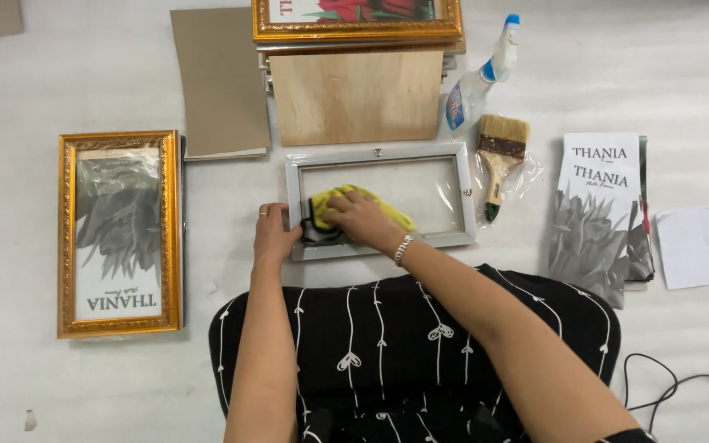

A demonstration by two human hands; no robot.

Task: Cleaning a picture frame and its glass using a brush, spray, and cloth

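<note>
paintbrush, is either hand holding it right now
No, the paintbrush lies apart on the floor beside the grey frame.

A silver-grey picture frame (381, 202) lies flat, back side up, on the white tabletop (84, 74) just below a plain wooden board (356, 96), its long sides running left to right and a small hanger at the middle of its top rail. Inside the frame, toward its left end, a crumpled yellow cloth (346, 197) rests on the clear pane, with what looks like a dark trim at its left edge.
</note>
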